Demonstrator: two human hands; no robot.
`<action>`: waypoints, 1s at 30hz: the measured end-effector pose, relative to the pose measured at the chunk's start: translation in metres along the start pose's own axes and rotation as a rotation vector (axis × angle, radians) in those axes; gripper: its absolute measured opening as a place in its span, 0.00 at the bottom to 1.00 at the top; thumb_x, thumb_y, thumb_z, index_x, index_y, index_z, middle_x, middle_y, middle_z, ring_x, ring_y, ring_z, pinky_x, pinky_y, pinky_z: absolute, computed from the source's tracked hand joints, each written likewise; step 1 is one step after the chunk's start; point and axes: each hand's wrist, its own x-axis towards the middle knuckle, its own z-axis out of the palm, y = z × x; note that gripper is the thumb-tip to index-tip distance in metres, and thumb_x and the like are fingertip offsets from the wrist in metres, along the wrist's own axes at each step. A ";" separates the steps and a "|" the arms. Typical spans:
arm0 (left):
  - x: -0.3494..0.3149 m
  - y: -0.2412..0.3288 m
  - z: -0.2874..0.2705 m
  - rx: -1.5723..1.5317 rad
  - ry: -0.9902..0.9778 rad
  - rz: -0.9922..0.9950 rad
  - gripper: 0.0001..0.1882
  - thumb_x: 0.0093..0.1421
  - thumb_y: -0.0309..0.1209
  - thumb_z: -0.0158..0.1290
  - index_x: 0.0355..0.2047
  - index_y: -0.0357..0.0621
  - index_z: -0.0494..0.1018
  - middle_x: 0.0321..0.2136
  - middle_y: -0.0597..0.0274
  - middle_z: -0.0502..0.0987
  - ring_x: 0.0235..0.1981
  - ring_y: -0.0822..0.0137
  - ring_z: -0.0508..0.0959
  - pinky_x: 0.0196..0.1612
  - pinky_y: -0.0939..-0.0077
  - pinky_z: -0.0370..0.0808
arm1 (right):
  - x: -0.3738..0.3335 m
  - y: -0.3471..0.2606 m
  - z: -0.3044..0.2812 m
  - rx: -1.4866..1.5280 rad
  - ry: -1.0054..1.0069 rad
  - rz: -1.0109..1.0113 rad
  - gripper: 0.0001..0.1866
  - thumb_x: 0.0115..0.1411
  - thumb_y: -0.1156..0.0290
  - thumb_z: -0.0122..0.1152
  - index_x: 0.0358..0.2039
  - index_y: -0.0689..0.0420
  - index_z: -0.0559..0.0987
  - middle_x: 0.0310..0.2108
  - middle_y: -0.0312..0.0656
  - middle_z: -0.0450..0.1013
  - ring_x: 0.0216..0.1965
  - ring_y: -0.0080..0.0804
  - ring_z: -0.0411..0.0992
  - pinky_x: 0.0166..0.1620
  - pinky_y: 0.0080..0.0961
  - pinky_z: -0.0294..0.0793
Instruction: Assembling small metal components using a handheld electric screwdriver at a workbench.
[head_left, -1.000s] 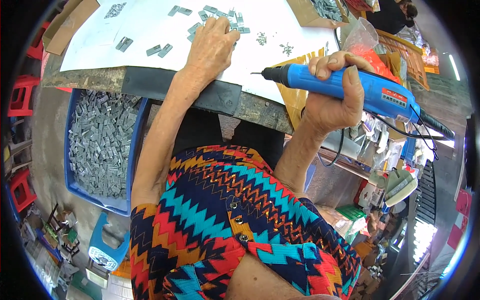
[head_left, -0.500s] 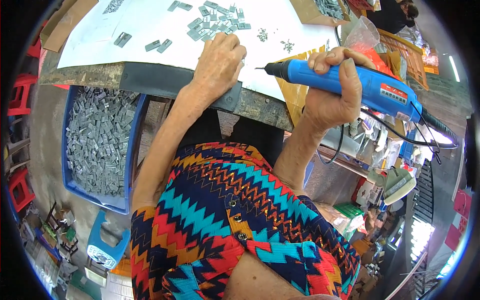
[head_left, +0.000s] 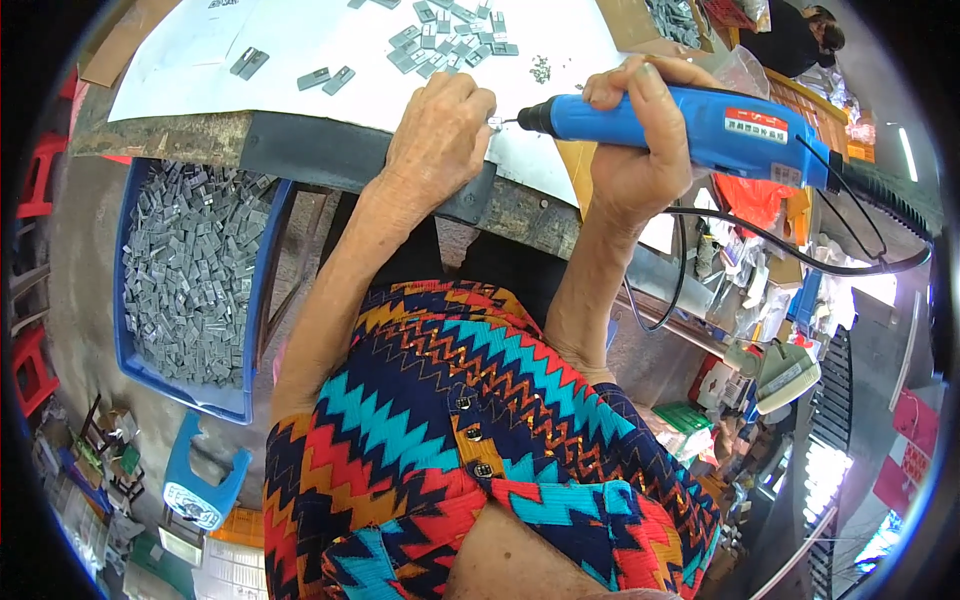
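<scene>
My right hand (head_left: 640, 135) is wrapped round a blue electric screwdriver (head_left: 735, 132), its black nose pointing left. The thin bit reaches a small grey metal-looking part (head_left: 495, 122) at the fingertips of my left hand (head_left: 440, 130). The left fingers are closed on this part, and most of it is hidden behind them. Just beyond the left hand, a cluster of grey rectangular pieces (head_left: 450, 40) lies on white paper (head_left: 300, 90). A little pile of tiny screws (head_left: 541, 69) sits to the right of the cluster.
A padded dark edge (head_left: 310, 152) runs along the table front. At the left, below table height, stands a blue tray (head_left: 250, 300) of many grey pieces. The screwdriver's black cable (head_left: 780, 240) loops at the right. An open carton (head_left: 640, 28) stands at the far right.
The screwdriver has moved left and slightly up, bringing its bit to the part at my left fingertips. The left hand keeps its grip. The whole view has shifted a little.
</scene>
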 end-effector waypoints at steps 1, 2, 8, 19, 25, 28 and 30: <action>0.000 0.000 0.000 -0.002 0.000 -0.003 0.06 0.47 0.23 0.53 0.27 0.37 0.70 0.26 0.57 0.68 0.32 0.60 0.68 0.37 0.68 0.66 | 0.000 0.001 0.002 -0.013 0.004 0.002 0.13 0.43 0.79 0.60 0.32 0.65 0.71 0.19 0.42 0.71 0.18 0.27 0.71 0.26 0.23 0.73; 0.000 0.000 0.001 -0.010 0.004 -0.013 0.06 0.47 0.22 0.53 0.27 0.37 0.70 0.25 0.57 0.68 0.31 0.60 0.68 0.36 0.68 0.67 | 0.000 0.002 0.003 -0.026 0.008 0.004 0.13 0.43 0.78 0.60 0.31 0.65 0.71 0.18 0.42 0.71 0.18 0.27 0.71 0.26 0.22 0.73; 0.000 -0.001 0.000 -0.015 0.003 -0.025 0.06 0.46 0.22 0.53 0.26 0.37 0.69 0.24 0.57 0.68 0.30 0.59 0.69 0.35 0.68 0.67 | 0.000 0.008 0.008 -0.044 0.007 -0.009 0.11 0.44 0.77 0.60 0.29 0.65 0.72 0.18 0.42 0.71 0.18 0.26 0.71 0.26 0.22 0.73; 0.000 -0.001 0.001 -0.005 0.001 -0.035 0.06 0.46 0.23 0.54 0.26 0.37 0.70 0.24 0.57 0.68 0.30 0.59 0.69 0.36 0.67 0.67 | -0.001 0.011 0.007 -0.096 -0.050 -0.007 0.12 0.44 0.78 0.59 0.31 0.63 0.71 0.19 0.42 0.70 0.19 0.28 0.71 0.27 0.26 0.73; 0.000 -0.001 0.001 -0.007 0.000 -0.026 0.06 0.46 0.22 0.54 0.26 0.37 0.69 0.24 0.57 0.68 0.30 0.59 0.69 0.36 0.67 0.67 | -0.001 0.012 0.007 -0.074 -0.044 -0.011 0.12 0.43 0.77 0.61 0.29 0.64 0.71 0.19 0.41 0.71 0.19 0.26 0.72 0.25 0.22 0.74; 0.000 -0.001 0.001 -0.012 0.005 -0.025 0.06 0.46 0.23 0.54 0.25 0.37 0.69 0.24 0.57 0.68 0.30 0.59 0.69 0.36 0.67 0.67 | -0.001 0.012 0.007 -0.065 -0.055 -0.011 0.11 0.43 0.77 0.61 0.29 0.64 0.72 0.19 0.42 0.71 0.18 0.26 0.72 0.25 0.21 0.74; 0.000 -0.001 0.001 -0.013 0.003 -0.013 0.04 0.47 0.23 0.52 0.23 0.36 0.69 0.24 0.54 0.68 0.31 0.58 0.70 0.37 0.66 0.68 | -0.002 0.013 0.007 -0.057 -0.053 -0.008 0.11 0.43 0.78 0.62 0.29 0.64 0.72 0.20 0.42 0.71 0.18 0.26 0.72 0.25 0.21 0.74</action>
